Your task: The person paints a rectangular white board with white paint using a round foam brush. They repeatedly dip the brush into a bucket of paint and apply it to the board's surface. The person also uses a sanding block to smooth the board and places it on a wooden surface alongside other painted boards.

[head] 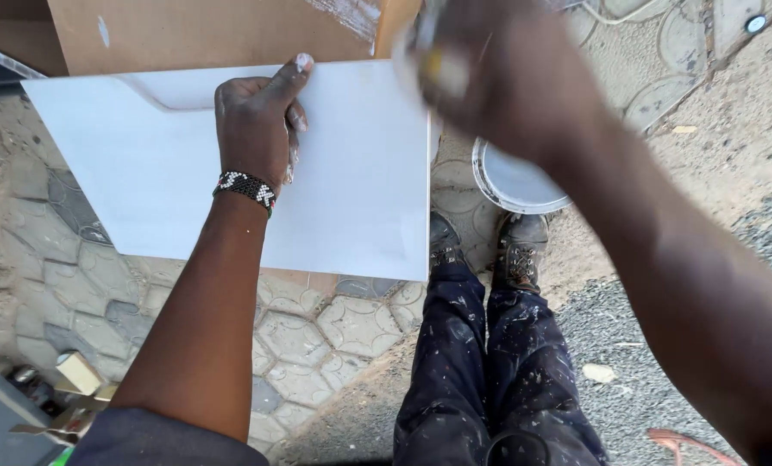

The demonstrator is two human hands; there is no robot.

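step in hand, as judged: coating a white panel (351, 190). the left hand (257, 125) lies on the panel's upper middle, palm down, fingers loosely curled with the thumb stretched up to the top edge; it steadies the panel rather than gripping it. the right hand (489, 73) is raised at the panel's upper right corner, blurred, closed around a small pale and yellowish object that cannot be identified. white smears show on the left fingers.

next move, as judged: it calls for the panel to be kept flat under the left palm while the right hand comes down along the right edge, without dragging the wet face.

surface: the panel rests tilted against a brown board (205, 30) behind it, with no bench in view. a round white paint tin (515, 185) stands on the ground just right of the panel, beside the boots (485, 250).

surroundings: outdoors, patterned paving stones (317, 328) under the panel, gravel and bare earth to the right, and loose clutter at the lower left.
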